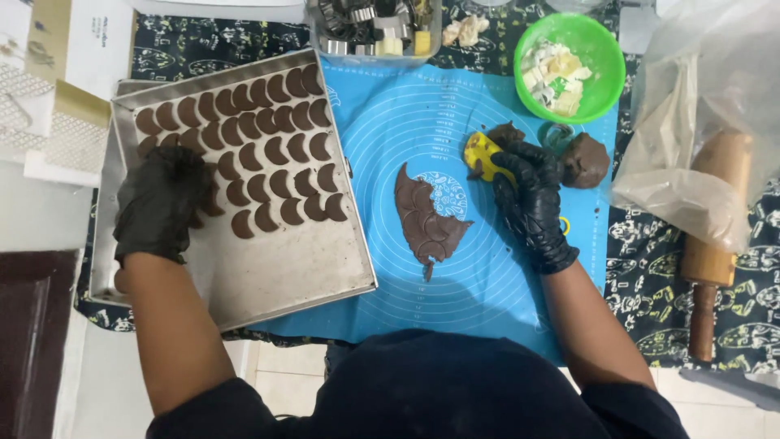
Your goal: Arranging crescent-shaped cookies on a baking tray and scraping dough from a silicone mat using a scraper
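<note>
While the left hand point(160, 203), gloved in black, was laid palm-down at the left edge of the metal baking tray point(284, 272), its fingers were held close together over the nearest chocolate crescents point(268, 154); whether one was pinched could not be told. Rows of these crescent-shaped dough pieces were spread across the upper half of the tray, at the left of the frame. At centre right, the right hand point(532, 199), also gloved, was closed around a yellow cutter point(483, 154) smeared with dough. Just left of it, a cut-out sheet of rolled chocolate dough point(426, 215) was seen on the blue silicone mat point(487, 284). A dough lump point(587, 159), a green bowl point(605, 81) and a wooden rolling pin point(715, 244) were placed towards the right.
</note>
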